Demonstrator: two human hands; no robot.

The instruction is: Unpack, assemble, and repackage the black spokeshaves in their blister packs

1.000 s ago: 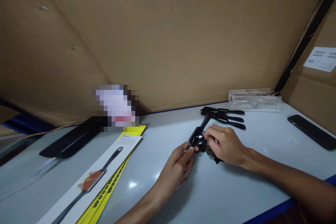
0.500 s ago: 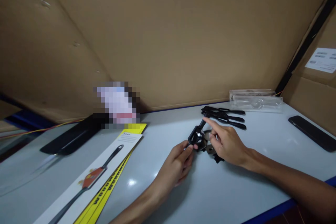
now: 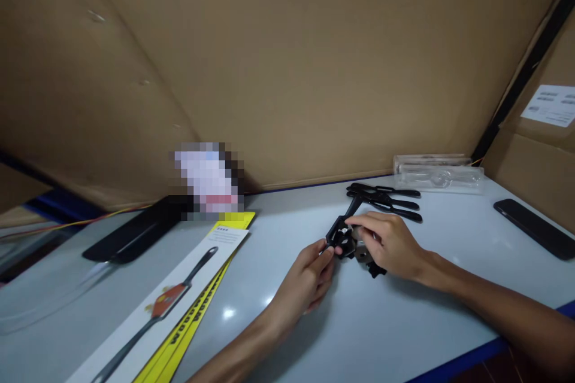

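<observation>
A small black tool with a hexagonal head and a thin handle lies at the middle of the white table. My left hand pinches the near edge of its head with thumb and forefinger. My right hand curls over the tool from the right, fingers closed on the head and on a small grey-brown piece beside it. Behind my right hand lie several more black tools of the same kind in a loose bunch.
Clear plastic packs sit at the back right against a brown cardboard wall. A black phone lies far right. White and yellow cards picturing a spatula lie at the left, with a black tray behind them.
My right forefinger, stretched out along the handle half a second ago, has curled back down onto the tool's head. My left hand has kept its pinch.
</observation>
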